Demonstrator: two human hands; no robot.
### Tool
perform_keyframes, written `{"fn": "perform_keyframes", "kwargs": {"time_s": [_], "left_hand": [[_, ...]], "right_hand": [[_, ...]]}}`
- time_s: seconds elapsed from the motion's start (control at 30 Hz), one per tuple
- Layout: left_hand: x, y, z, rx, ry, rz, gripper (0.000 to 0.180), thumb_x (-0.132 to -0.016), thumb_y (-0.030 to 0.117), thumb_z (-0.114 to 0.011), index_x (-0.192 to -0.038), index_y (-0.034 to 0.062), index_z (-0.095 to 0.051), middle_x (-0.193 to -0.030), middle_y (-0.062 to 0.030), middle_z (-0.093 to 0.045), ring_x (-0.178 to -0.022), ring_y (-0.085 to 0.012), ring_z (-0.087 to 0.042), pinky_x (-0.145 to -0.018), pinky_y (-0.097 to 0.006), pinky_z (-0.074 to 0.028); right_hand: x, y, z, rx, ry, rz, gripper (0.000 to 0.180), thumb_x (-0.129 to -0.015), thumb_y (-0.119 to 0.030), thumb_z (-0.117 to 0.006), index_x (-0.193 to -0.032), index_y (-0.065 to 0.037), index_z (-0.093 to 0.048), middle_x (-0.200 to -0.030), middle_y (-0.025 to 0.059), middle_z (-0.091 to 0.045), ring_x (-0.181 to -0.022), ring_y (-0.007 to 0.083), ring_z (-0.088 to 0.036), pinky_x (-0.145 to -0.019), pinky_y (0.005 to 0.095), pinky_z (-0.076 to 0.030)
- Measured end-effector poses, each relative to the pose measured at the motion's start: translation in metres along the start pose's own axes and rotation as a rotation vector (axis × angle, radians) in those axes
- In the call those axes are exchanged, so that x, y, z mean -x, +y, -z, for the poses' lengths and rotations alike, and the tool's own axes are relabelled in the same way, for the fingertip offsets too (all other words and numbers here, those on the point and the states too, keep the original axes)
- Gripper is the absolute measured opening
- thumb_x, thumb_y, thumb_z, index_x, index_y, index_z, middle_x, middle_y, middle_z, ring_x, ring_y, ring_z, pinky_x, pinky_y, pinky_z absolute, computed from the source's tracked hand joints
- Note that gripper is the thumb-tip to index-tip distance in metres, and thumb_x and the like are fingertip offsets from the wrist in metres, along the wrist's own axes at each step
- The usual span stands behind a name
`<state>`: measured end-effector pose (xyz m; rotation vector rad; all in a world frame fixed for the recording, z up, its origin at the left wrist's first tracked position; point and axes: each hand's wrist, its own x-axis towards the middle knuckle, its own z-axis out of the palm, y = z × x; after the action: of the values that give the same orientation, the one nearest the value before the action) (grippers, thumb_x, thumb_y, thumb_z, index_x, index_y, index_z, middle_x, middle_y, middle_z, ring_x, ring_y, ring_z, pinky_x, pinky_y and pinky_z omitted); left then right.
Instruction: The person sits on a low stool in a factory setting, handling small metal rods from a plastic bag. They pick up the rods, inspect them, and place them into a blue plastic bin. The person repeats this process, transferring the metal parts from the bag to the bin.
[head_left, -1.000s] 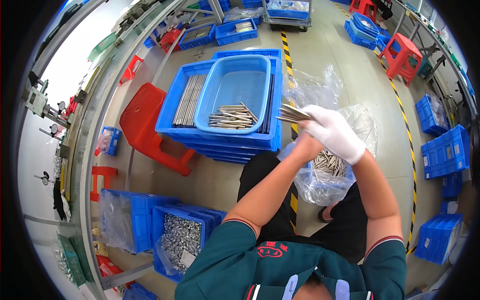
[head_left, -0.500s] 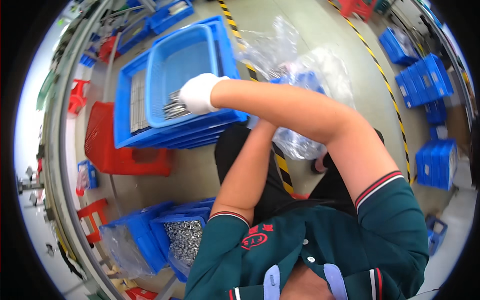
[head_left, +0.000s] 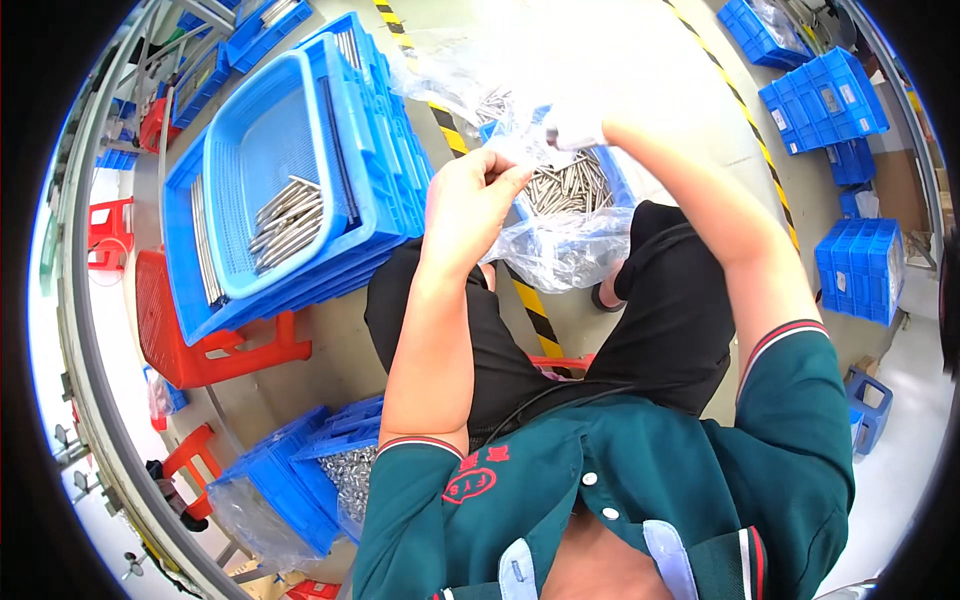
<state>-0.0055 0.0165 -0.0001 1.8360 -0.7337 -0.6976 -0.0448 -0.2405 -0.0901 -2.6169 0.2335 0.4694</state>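
My bare left hand [head_left: 472, 203] pinches the edge of a clear plastic bag [head_left: 560, 250] that lines a blue bin. Inside the bin lies a heap of short metal pins [head_left: 572, 188]. Over the bin's far side is my right hand [head_left: 582, 132] in a white glove, so washed out by glare that its fingers do not show clearly. To the left, a light blue mesh basket [head_left: 262, 105] holds a pile of similar metal pins [head_left: 290, 222] at its near end. It rests on a stack of blue crates [head_left: 385, 190].
Longer metal rods [head_left: 207, 240] stand in the top crate beside the basket. A red stool [head_left: 180, 320] is at the left. Near my left elbow, a blue bin holds small metal parts [head_left: 352, 475]. Blue crates [head_left: 858, 270] stand at the right. Yellow-black tape [head_left: 535, 310] crosses the floor.
My gloved right hand has left the mesh basket and moved right, over the lined bin. My left hand, hidden behind the right arm before, now shows at the bag. The view has shifted.
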Motion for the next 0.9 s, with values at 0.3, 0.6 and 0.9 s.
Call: {"fn": "perform_keyframes", "kwargs": {"time_s": [0.3, 0.6, 0.9], "left_hand": [[-0.007, 0.008, -0.019, 0.131, -0.010, 0.119, 0.024, -0.081, 0.017, -0.070, -0.086, -0.0053, -0.065, -0.066, -0.0047, -0.060, -0.060, -0.0079, -0.051, -0.057, -0.025, -0.043], [-0.012, 0.012, -0.025, 0.148, -0.105, 0.168, 0.013, -0.087, 0.008, -0.066, -0.089, -0.0049, -0.061, -0.073, -0.0024, -0.061, -0.062, -0.0060, -0.056, -0.056, -0.020, -0.043], [-0.014, 0.016, -0.035, 0.218, -0.074, 0.203, 0.016, -0.081, 0.011, -0.070, -0.083, -0.0033, -0.064, -0.067, -0.0010, -0.055, -0.058, -0.0050, -0.044, -0.053, -0.022, -0.038]], "right_hand": [[-0.023, 0.073, -0.176, 0.286, -0.225, -0.259, 0.024, -0.078, -0.016, -0.056, -0.094, -0.007, -0.071, -0.104, 0.0180, -0.067, -0.094, 0.0301, -0.066, -0.078, 0.0384, -0.053], [-0.026, 0.078, -0.224, 0.428, -0.077, -0.106, 0.014, -0.076, -0.011, -0.060, -0.083, -0.011, -0.072, -0.086, 0.0108, -0.069, -0.089, 0.0252, -0.066, -0.075, 0.0375, -0.050], [-0.032, 0.070, -0.251, 0.419, -0.170, -0.161, 0.016, -0.078, -0.013, -0.060, -0.087, -0.012, -0.073, -0.089, 0.0094, -0.070, -0.087, 0.0243, -0.067, -0.072, 0.0360, -0.051]]}}
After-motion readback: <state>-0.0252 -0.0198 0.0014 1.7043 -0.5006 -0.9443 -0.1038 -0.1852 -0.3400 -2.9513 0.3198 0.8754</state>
